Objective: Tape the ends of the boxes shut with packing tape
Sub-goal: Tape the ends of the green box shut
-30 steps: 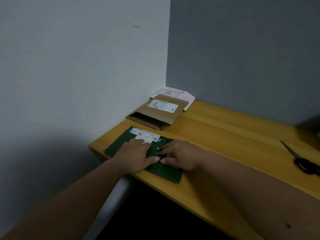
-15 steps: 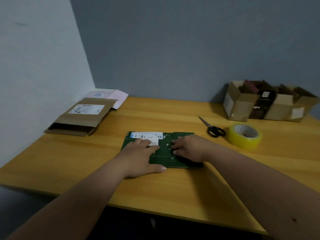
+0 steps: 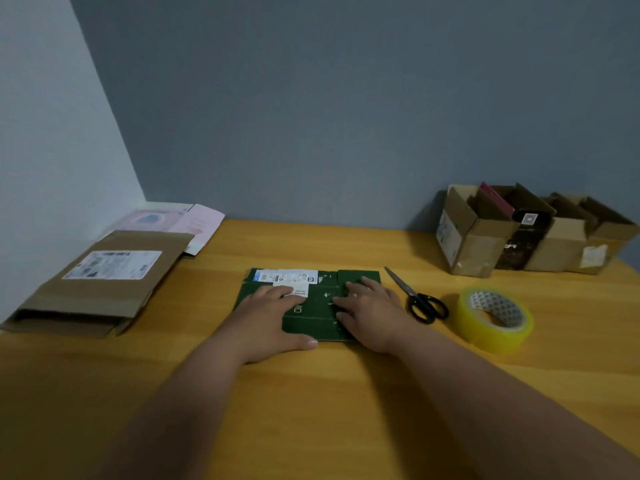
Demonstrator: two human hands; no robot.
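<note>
A flat dark green box (image 3: 318, 306) with a white label lies in the middle of the wooden table (image 3: 311, 393). My left hand (image 3: 270, 320) rests flat on its left half, thumb along the near edge. On the box's right half lies my right hand (image 3: 367, 310), its fingers spread and pressing down. A roll of yellowish packing tape (image 3: 493, 318) sits to the right of the box, untouched. Black scissors (image 3: 417, 299) lie between the box and the tape.
A flat brown cardboard mailer (image 3: 100, 282) with a white label lies at the left, over a pink-and-white flat package (image 3: 173, 218) in the corner. At the back right stand open brown cartons (image 3: 533, 233) holding several items. Walls close the left and back sides.
The view has swung right from the table's left corner to face the table squarely. The green box, under both hands, now lies at the table's middle, near the scissors and tape.
</note>
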